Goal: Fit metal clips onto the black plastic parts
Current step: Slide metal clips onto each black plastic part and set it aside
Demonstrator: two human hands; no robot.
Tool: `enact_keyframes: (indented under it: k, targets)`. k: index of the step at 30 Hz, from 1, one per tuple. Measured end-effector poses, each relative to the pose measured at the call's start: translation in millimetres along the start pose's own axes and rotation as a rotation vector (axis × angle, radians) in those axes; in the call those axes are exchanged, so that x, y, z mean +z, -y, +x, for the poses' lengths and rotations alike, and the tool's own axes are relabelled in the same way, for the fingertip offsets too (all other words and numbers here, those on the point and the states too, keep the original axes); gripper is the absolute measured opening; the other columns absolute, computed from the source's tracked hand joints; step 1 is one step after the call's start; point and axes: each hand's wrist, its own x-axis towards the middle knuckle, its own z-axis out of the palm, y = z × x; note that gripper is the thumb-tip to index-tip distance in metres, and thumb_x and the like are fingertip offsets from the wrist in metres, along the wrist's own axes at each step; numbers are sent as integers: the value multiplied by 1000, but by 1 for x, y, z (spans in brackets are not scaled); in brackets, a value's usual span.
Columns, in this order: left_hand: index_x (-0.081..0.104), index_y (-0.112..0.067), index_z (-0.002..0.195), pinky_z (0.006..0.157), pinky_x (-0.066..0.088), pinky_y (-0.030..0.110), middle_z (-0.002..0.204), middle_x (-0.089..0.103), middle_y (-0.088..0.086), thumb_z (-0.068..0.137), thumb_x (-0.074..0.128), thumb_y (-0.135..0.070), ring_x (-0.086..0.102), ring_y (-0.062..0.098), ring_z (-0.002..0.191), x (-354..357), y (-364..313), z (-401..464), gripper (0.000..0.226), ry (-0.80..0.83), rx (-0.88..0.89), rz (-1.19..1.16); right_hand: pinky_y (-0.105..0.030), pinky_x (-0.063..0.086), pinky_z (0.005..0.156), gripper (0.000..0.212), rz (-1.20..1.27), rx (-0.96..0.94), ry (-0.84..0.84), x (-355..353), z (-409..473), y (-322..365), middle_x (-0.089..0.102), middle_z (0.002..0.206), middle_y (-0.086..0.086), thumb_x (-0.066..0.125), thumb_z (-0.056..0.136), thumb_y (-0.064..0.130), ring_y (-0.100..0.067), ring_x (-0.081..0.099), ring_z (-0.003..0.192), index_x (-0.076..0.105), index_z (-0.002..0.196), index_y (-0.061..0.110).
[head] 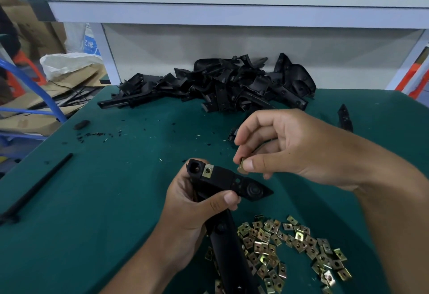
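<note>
Fingers of the left hand (185, 215) grip a black plastic part (228, 183) with one fitted clip (207, 170) at centre, while at two o'clock the right hand (278, 145) pinches a metal clip (242, 166), loose clips (290, 247) heaped at five o'clock on the green mat (92, 189).

The lower end of the black plastic part (228, 242) was cut off by the bottom edge, and the fingers (251, 165) hid most of the metal clip (242, 165).
</note>
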Motion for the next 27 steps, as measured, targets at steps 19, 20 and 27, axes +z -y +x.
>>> enact_keyframes:
  k: [19, 20, 27]
  targets:
    - [71, -25, 81, 62, 53, 22, 72, 70, 7, 58, 98, -34, 65, 14, 62, 0, 2, -1, 36, -21, 37, 64, -22, 57, 64, 27, 12, 67, -43, 6, 1, 0, 78, 91, -2, 81, 83, 12, -16, 76, 79, 65, 106, 16]
    - [71, -25, 82, 62, 53, 22, 72, 70, 8, 59, 97, -35, 65, 14, 63, 0, 2, -1, 37, -26, 35, 71, -22, 58, 64, 27, 8, 68, -54, 6, 1, 0, 78, 90, -2, 81, 83, 12, -17, 76, 79, 65, 105, 15]
    - [69, -23, 86, 63, 52, 23, 76, 68, 6, 62, 96, -37, 63, 15, 64, -1, 5, -1, 39, -52, 25, 101, -23, 58, 64, 28, 11, 105, -100, 9, 2, 1, 79, 87, -3, 81, 84, 11, -19, 76, 77, 63, 106, 12]
